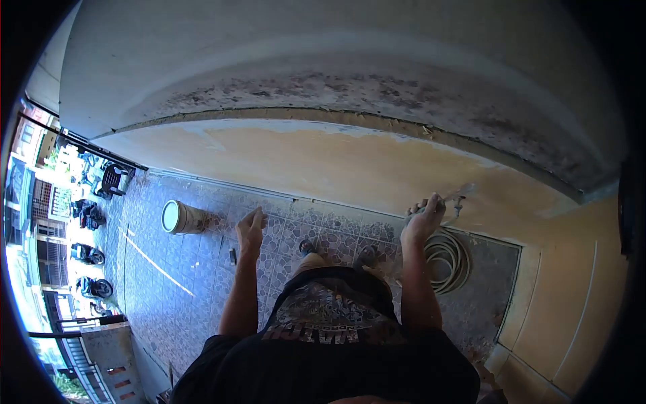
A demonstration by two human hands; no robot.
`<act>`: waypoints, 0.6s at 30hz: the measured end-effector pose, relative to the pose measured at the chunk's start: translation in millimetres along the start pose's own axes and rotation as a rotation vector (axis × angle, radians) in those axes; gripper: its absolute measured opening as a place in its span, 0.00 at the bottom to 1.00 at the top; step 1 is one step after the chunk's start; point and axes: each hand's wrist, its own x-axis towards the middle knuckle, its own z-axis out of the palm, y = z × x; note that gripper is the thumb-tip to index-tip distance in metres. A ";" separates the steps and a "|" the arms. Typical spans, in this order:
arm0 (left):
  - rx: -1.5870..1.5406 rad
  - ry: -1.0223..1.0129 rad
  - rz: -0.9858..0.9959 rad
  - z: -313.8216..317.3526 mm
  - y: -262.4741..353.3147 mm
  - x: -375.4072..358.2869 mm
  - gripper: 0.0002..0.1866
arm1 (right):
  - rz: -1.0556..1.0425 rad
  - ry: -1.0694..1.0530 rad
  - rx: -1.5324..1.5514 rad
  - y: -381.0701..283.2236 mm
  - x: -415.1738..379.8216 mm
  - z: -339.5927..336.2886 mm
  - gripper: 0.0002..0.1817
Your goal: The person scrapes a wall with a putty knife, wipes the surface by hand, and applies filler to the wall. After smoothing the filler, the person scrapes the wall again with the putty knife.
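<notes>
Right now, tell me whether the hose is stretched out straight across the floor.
No, the hose lies in a coil of loops on the tiled floor.

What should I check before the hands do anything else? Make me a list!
1. Left hand free: ok, nothing shows in it.
2. Right hand gripping well: cannot tell, the thing by its fingers is blurred.
3. Bucket standing upright: ok.
4. Hose coiled up: ok, it lies in loops by the wall.
5. Floor free of small things: not ok, a little dark object lies there.
</notes>
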 end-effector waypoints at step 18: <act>0.364 0.407 -0.815 -217.2 -312.8 -132.6 0.19 | 0.337 0.049 -0.164 146.2 -70.7 80.8 0.16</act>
